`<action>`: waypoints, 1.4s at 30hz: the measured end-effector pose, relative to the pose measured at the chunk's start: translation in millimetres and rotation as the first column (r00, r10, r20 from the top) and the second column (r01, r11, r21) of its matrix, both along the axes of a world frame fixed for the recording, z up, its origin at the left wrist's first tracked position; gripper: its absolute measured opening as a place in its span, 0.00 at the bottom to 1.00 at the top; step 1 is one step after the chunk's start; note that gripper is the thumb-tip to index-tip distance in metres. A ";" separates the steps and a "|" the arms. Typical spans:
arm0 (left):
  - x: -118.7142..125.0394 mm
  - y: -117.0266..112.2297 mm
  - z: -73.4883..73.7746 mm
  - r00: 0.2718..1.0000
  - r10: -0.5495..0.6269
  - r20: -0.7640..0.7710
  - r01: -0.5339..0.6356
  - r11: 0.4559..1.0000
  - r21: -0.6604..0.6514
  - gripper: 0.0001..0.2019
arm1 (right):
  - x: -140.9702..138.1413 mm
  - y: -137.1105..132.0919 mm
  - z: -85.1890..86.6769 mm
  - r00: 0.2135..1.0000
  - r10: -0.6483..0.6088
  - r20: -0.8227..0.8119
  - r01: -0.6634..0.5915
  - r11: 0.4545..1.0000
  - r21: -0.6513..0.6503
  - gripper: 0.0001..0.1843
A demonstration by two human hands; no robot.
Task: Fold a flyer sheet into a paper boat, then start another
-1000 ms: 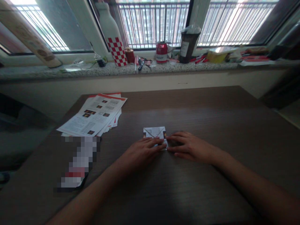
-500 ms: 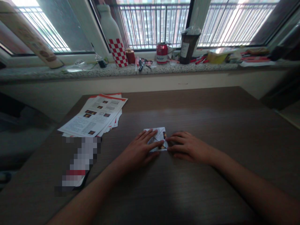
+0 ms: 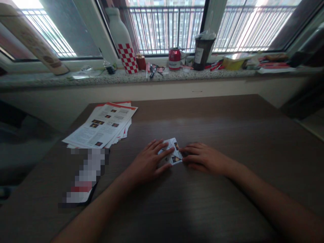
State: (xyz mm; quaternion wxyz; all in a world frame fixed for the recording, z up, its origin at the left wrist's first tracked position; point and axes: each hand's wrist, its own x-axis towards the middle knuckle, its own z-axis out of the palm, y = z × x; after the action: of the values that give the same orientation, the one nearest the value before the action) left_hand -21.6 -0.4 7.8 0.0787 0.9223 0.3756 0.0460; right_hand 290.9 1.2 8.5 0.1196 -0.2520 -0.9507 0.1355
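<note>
A small folded paper [image 3: 176, 152], white with printed text and dark pictures, lies on the brown table in front of me. My left hand [image 3: 151, 159] rests on its left part, palm down, fingers stretched and spread, covering some of it. From the other side my right hand [image 3: 204, 157] lies with extended fingers, its fingertips at the paper's right edge. Neither hand is wrapped round anything.
A stack of printed sheets [image 3: 103, 125] lies at the table's far left. Nearer me is a phone-like object [image 3: 87, 175], mostly pixelated. On the windowsill stand a checked bottle [image 3: 126, 55], a red can [image 3: 174, 59] and a dark cup [image 3: 201, 50].
The folded paper has turned slightly on the table, its top edge now slanting. My left thumb and fingers have shifted a little on it; my right hand stays almost in place.
</note>
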 end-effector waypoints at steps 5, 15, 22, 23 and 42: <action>2.9 -1.0 2.5 0.999 0.043 0.001 -0.043 0.999 -0.011 0.27 | 5.1 2.3 0.1 0.999 -0.026 0.021 0.025 0.999 0.028 0.16; -5.6 -3.7 1.5 1.000 -0.025 -0.009 0.024 0.999 -0.040 0.27 | 1.5 0.3 -2.2 0.997 -0.067 -0.038 0.068 0.998 0.016 0.17; -4.1 -3.5 2.1 1.000 -0.011 0.013 0.012 0.999 -0.036 0.28 | -1.8 -1.6 -6.9 0.996 -0.086 -0.031 0.088 0.995 0.046 0.22; -4.0 -3.7 1.6 1.000 -0.006 0.012 0.006 0.999 -0.037 0.28 | -2.1 -1.8 -7.6 0.996 -0.086 -0.026 0.088 0.995 0.057 0.22; -0.5 5.5 -4.9 0.979 0.021 0.202 -0.002 0.995 -0.096 0.26 | -10.8 -5.7 -11.9 0.990 -0.140 0.015 0.138 0.985 0.104 0.28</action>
State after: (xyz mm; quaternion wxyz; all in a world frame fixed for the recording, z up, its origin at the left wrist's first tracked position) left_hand -22.1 5.1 3.0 0.1605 0.9057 0.3727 0.1223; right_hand 280.1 -4.5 -3.4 0.1310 -0.3126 -0.9378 0.0749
